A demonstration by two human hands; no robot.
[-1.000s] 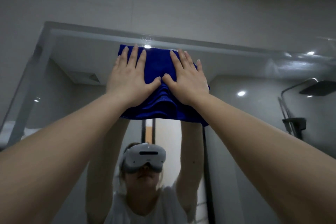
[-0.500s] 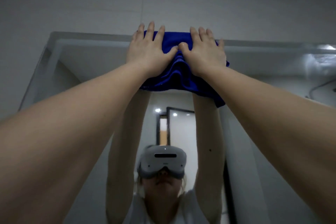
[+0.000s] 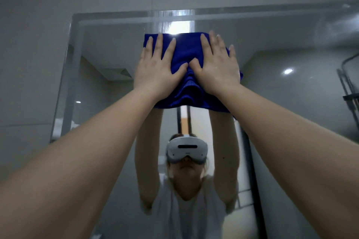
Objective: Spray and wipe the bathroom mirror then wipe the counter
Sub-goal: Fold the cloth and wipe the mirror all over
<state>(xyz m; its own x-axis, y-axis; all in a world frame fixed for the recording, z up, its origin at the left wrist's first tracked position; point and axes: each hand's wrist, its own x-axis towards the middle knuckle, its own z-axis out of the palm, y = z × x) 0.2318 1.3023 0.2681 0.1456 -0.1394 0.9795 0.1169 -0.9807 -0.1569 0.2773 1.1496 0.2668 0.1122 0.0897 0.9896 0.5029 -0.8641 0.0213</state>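
A blue cloth (image 3: 186, 50) lies flat against the bathroom mirror (image 3: 291, 87), a little below its top edge. My left hand (image 3: 158, 68) presses on the cloth's left half with fingers straight and spread. My right hand (image 3: 215, 64) presses on its right half the same way, thumbs almost touching in the middle. The cloth's lower part hangs bunched below my wrists. Above the cloth the glass shows a streaked wet band (image 3: 172, 17). No spray bottle or counter is in view.
The mirror's frame (image 3: 71, 68) runs up the left side against a grey tiled wall (image 3: 29, 64). Reflected in the glass are a person with a white headset, a doorway, and a shower fitting (image 3: 349, 91) at the right.
Both hands pushed the cloth up to the mirror's top edge half a second ago. Now they have slid it back down a little, leaving a streaked band above.
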